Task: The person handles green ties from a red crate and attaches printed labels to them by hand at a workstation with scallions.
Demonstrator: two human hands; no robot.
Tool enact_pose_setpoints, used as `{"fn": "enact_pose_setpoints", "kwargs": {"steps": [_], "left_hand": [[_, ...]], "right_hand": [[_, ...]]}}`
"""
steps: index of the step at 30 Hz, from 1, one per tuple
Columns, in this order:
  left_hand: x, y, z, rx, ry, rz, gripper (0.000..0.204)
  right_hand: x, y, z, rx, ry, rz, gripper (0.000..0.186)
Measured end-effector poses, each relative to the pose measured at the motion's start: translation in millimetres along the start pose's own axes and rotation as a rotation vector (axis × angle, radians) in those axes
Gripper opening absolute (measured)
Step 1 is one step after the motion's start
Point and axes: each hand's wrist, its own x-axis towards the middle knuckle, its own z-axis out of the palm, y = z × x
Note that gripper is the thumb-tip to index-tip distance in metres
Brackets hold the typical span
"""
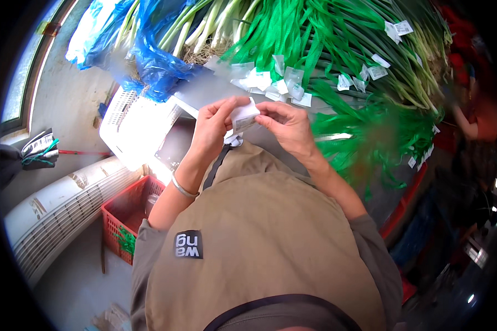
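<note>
Between my two hands is a small white printed label (244, 116), held above the near edge of the table. My left hand (218, 122) pinches its left side with thumb and fingers. My right hand (289, 126) grips its right edge between thumb and fingertips. Just beyond lie several white tags (262, 80) attached to green mesh strips (284, 33). These strips spread over a heap of long green onions (364, 55). More green mesh (364, 138) with tags hangs at the right side of the table.
Blue plastic bags (160, 55) cover part of the onions at the far left. A white basket (124, 124) stands left of my hands, above a red crate (128, 212) with green mesh inside. A white slatted appliance (66, 201) leans at left. Another person's arm (466, 122) shows at right.
</note>
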Motion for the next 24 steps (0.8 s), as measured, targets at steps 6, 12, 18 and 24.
{"fn": "enact_pose_setpoints", "kwargs": {"steps": [6,12,18,24], "left_hand": [[0,-13,-4,-0.015,-0.019,-0.017,0.030],[12,-16,-1,-0.073,0.049,-0.103,0.032],[20,-21,-4,-0.081,0.152,-0.108,0.030],[19,-30,4,0.010,0.187,-0.117,0.029]], "right_hand": [[-17,-8,9,-0.340,0.068,-0.164,0.009],[-17,-15,-4,-0.344,0.102,-0.142,0.009],[40,-20,-108,-0.257,0.213,0.322,0.009],[90,14,-142,-0.278,0.030,0.526,0.011]]}}
